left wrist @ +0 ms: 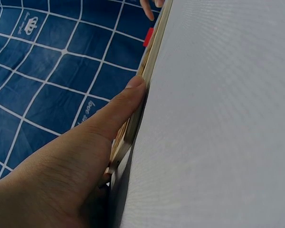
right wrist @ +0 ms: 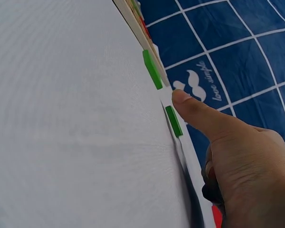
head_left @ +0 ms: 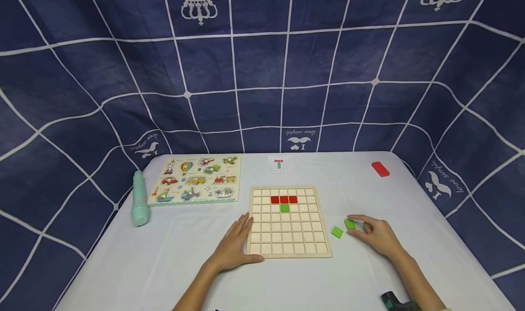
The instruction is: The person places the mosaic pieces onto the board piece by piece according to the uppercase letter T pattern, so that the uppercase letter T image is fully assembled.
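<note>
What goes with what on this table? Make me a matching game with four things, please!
1. Left hand
2. Right hand
3. Red tiles
4. Red block

A. in a row on the board
B. near the table's far right corner
C. at the board's near left corner
D. at a green tile

Right pairs: 1-C, 2-D, 3-A, 4-B

Your left forearm (head_left: 197, 283) enters from the lower edge and slants forward; your left hand (head_left: 234, 246) has its back uppermost, the fingers (head_left: 242, 225) extended forward side by side, and the left thumb (left wrist: 118, 107) straight and spread widely from them. Your right forearm (head_left: 418, 277) slants inward from the lower right; at your right hand (head_left: 378, 234), the index finger (head_left: 362, 218) and right thumb (right wrist: 204, 116) reach leftward with a gap between their tips, the remaining fingers folded.
</note>
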`<move>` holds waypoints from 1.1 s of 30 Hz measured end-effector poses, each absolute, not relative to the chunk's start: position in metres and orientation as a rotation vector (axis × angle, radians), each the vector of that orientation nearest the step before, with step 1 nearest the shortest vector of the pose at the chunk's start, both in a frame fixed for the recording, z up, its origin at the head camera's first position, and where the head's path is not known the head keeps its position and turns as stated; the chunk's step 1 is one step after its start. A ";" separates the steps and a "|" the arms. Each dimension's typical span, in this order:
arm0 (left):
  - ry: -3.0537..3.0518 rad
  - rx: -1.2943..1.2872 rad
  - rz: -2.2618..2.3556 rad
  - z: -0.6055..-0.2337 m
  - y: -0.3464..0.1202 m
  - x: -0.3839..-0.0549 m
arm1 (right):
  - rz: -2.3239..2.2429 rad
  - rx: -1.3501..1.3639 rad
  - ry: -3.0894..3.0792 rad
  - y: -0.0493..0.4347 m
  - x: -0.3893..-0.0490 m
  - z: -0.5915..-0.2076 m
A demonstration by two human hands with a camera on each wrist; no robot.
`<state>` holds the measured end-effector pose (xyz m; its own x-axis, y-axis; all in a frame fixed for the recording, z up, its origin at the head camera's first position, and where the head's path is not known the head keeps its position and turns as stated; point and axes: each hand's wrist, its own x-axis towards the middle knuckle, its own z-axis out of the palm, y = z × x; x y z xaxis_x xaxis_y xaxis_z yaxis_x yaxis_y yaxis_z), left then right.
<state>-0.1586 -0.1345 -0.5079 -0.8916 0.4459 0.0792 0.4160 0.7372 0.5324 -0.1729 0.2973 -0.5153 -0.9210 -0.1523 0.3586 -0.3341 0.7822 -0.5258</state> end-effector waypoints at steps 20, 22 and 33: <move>2.875 0.691 0.870 -0.508 -0.135 -0.159 | 0.845 0.333 -2.728 0.297 -0.172 -0.516; 2.871 0.688 0.872 -0.508 -0.135 -0.159 | 0.851 0.337 -2.729 0.297 -0.172 -0.516; 2.870 0.680 0.874 -0.508 -0.134 -0.158 | 0.893 0.528 -2.636 0.249 -0.181 -0.511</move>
